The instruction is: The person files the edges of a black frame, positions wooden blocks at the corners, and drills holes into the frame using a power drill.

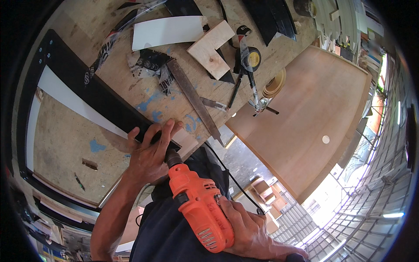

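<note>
My right hand [244, 225] is wrapped round the body of an orange corded power drill [192, 196]. The drill's dark chuck [173, 158] points up and away at the end of a black board [98, 98]. That board is one side of a black frame with white inner edges, lying on the workbench [65, 135]. Bent over the board's near end, beside the chuck, my left hand [150, 150] grips it with curled fingers. The drill's tip, and whether it touches the board, are hidden by the hand and chuck.
A rusty flat metal bar [192, 98] lies on the bench beside a notched plywood piece [212, 49], a white panel [168, 32], a tape measure [253, 59] and crumpled printed tape [152, 61]. To the right stands a large wooden panel [301, 118]. A black cable [238, 185] hangs near my right arm.
</note>
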{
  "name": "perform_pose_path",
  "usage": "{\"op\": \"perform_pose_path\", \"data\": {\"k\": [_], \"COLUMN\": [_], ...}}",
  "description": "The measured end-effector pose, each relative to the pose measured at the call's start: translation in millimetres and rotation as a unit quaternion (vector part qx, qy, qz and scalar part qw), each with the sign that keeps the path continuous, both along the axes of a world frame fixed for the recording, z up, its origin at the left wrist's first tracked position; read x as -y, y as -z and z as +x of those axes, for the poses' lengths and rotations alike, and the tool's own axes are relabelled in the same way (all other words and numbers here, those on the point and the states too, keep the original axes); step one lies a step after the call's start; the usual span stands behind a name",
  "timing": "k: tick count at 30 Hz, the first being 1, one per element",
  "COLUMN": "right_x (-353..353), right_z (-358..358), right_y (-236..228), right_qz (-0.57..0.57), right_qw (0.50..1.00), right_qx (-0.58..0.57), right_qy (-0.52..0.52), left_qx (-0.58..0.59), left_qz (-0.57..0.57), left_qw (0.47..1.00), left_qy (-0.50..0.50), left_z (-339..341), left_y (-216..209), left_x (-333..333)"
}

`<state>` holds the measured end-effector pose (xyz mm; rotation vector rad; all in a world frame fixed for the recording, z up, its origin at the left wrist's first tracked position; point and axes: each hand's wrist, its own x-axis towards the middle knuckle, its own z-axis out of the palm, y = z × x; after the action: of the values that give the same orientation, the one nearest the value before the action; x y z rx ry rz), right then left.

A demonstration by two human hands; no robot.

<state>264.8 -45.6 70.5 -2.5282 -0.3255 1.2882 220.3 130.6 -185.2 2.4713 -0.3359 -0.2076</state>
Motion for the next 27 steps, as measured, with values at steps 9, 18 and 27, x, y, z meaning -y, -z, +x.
{"op": "perform_pose_path", "data": {"k": [9, 18, 27], "right_x": [-0.9, -2.3, -2.2], "right_z": [2.3, 3.9, 4.1], "right_y": [0.9, 1.3, 1.9], "right_qz": [0.009, 0.004, 0.000], "right_qw": [1.000, 1.000, 1.000], "right_qx": [0.006, 0.002, -0.001], "right_qy": [0.006, 0.003, 0.000], "left_qx": [0.003, -0.007, 0.001], "left_qz": [0.021, 0.001, 0.002], "left_qw": [1.000, 1.000, 1.000], "left_qy": [0.010, -0.001, 0.005], "left_z": [1.9, -0.3, 2.2], "left_y": [-3.0, -1.2, 0.2], "left_x": [-1.0, -0.3, -0.3]}}
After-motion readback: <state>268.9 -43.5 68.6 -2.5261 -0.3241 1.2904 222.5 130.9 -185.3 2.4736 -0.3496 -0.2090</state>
